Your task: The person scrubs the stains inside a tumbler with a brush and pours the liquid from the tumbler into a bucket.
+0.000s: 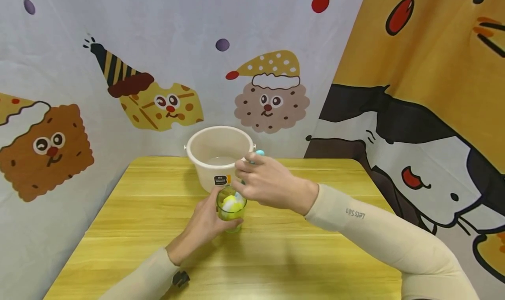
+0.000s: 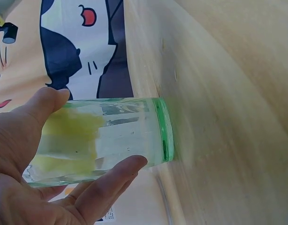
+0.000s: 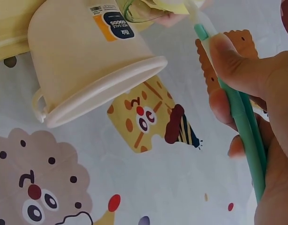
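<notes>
A greenish clear glass (image 1: 232, 225) is in my left hand (image 1: 203, 223), gripped round its side between thumb and fingers. In the left wrist view, yellow shows through the wall of the glass (image 2: 130, 136); whether its base touches the table cannot be told. My right hand (image 1: 272, 179) holds a sponge brush by its teal handle (image 3: 240, 110), with thumb and fingers curled round it. The brush's yellow and white sponge head (image 1: 230, 203) sits inside the glass mouth. Just behind both hands stands a white bucket (image 1: 207, 173).
The bucket bears a black and orange label (image 1: 222, 180) and stands near the back edge of the wooden table (image 1: 315, 247). A cloth (image 1: 165, 37) with cartoon figures hangs behind the table and at its sides.
</notes>
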`<act>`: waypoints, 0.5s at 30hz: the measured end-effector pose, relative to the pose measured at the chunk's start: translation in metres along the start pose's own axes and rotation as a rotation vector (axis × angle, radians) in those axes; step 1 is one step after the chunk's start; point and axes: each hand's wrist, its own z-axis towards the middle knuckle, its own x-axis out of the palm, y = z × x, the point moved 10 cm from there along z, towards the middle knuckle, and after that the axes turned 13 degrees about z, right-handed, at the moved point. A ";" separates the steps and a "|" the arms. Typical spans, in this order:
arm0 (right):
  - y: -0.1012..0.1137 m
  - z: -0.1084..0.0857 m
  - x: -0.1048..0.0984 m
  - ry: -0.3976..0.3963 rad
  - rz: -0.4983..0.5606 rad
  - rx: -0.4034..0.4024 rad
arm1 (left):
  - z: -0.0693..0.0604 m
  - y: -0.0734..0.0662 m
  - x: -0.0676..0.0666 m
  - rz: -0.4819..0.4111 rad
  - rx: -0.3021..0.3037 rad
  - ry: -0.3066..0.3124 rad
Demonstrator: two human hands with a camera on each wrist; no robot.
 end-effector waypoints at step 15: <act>-0.003 -0.007 -0.004 -0.111 -0.013 0.069 | -0.001 -0.001 -0.001 0.033 0.010 -0.025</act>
